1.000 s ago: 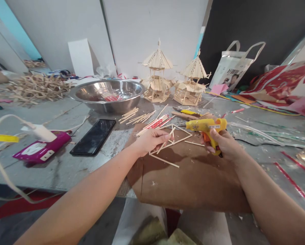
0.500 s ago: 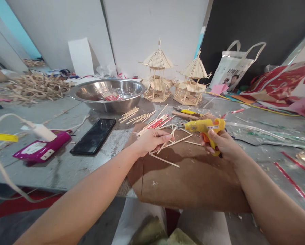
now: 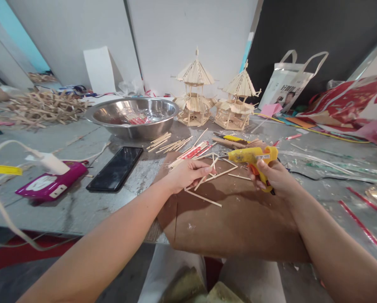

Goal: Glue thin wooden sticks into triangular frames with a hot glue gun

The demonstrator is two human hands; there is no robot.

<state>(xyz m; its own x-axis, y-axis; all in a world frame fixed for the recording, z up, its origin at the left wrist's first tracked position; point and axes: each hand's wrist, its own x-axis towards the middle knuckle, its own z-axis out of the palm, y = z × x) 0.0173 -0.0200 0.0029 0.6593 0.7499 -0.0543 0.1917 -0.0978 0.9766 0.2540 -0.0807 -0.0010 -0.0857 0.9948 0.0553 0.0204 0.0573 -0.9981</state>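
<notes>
My left hand [image 3: 186, 174] is closed in a pinch on a thin wooden stick [image 3: 206, 174], holding it tilted over a frame of sticks [image 3: 224, 170] that lies on a brown cardboard sheet [image 3: 235, 219]. My right hand [image 3: 276, 179] grips a yellow glue gun [image 3: 250, 156] by its handle. The gun's nozzle points left and sits close to the upper end of the held stick.
Loose sticks [image 3: 172, 146] and red-striped ones [image 3: 196, 150] lie behind the cardboard. A steel bowl [image 3: 133, 116], a black phone [image 3: 115, 169], a pink pack [image 3: 51, 185], two stick pavilions [image 3: 195, 94] [image 3: 237, 101], a stick pile [image 3: 41, 109] and bags [image 3: 288, 84] crowd the table.
The glue gun has shifted left and slightly down, bringing its nozzle toward the held stick. My left hand has stayed in place.
</notes>
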